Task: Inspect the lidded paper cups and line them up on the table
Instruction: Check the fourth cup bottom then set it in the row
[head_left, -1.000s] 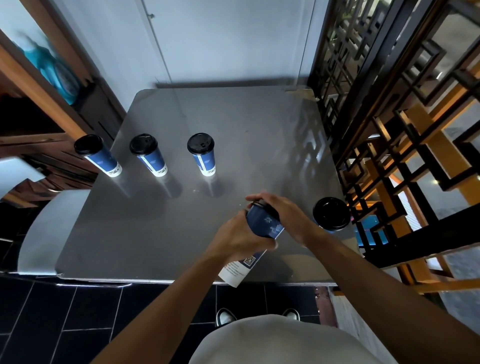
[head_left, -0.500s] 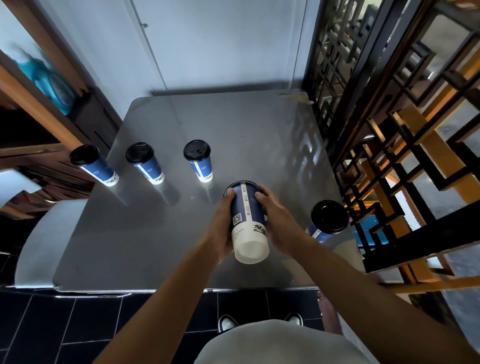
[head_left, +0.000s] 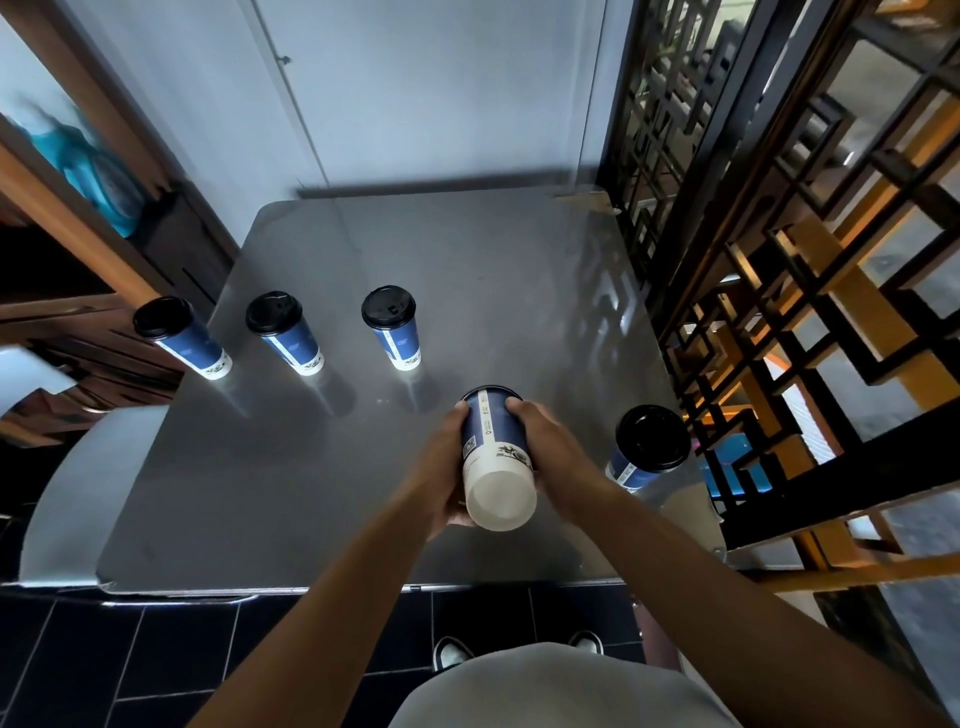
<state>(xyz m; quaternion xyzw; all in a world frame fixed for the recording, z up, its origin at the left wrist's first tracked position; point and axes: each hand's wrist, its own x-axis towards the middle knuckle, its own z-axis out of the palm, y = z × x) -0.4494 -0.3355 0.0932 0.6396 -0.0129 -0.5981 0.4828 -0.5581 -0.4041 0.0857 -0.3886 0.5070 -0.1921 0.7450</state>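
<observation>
Gripping one tipped paper cup (head_left: 493, 441) between both hands, left hand (head_left: 441, 470) and right hand (head_left: 553, 449), above the table (head_left: 291, 483).

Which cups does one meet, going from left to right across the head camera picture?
Leftmost standing cup → second standing cup → third standing cup → cup held upside down between left hand and right hand → cup by the right edge.
</observation>
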